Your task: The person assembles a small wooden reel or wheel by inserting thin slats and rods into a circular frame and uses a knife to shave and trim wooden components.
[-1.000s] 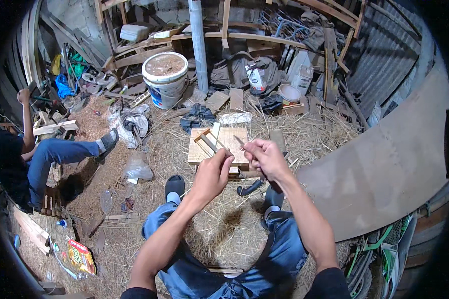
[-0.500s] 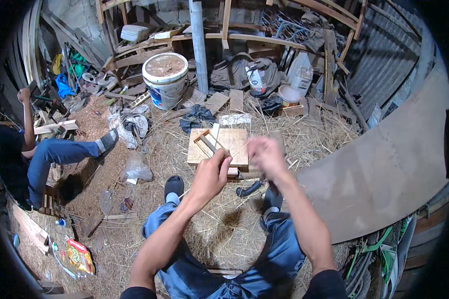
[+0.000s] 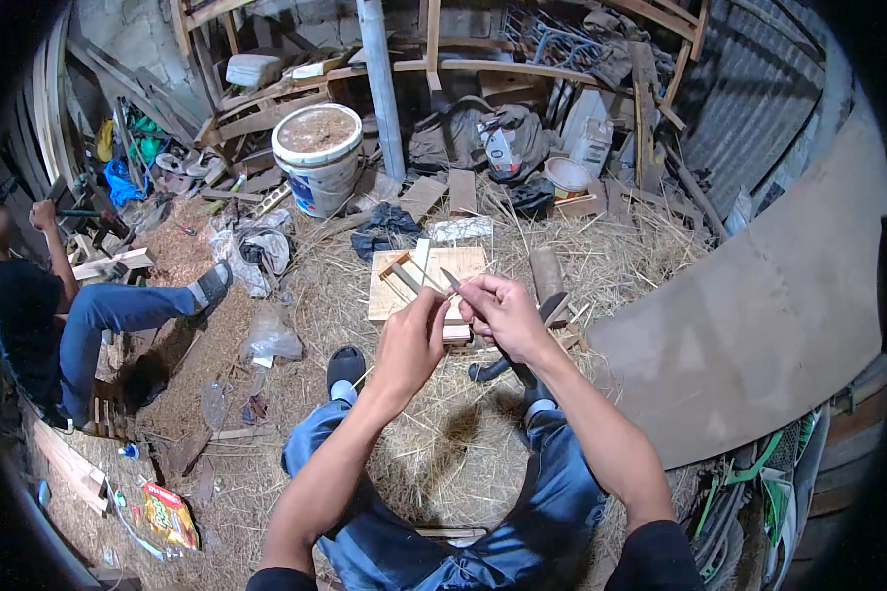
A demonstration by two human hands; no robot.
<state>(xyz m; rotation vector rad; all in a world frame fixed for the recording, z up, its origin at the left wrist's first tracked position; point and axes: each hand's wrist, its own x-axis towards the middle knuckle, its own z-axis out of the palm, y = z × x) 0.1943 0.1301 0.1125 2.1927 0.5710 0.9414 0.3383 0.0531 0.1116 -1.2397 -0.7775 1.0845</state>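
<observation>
Both hands meet over a light wooden board in front of my knees. My left hand is closed in a pinch on a thin wooden strip, its end hidden by the fingers. My right hand is closed around a knife; its narrow dark blade points up and left, close to my left fingertips. A small frame of thin wooden pieces lies on the board, just beyond my left hand. Right of the board, a dark curved blade with a black handle rests beside a short log.
Straw covers the ground around my feet. A large white bucket stands beyond the board by a grey post. A brown sheet curves along the right. At left sits another person, one fist raised. A plastic bag lies between us.
My right hand, blurred and apart before, has come left and down to my left fingers, with the knife blade now showing. My left hand stays nearly in place.
</observation>
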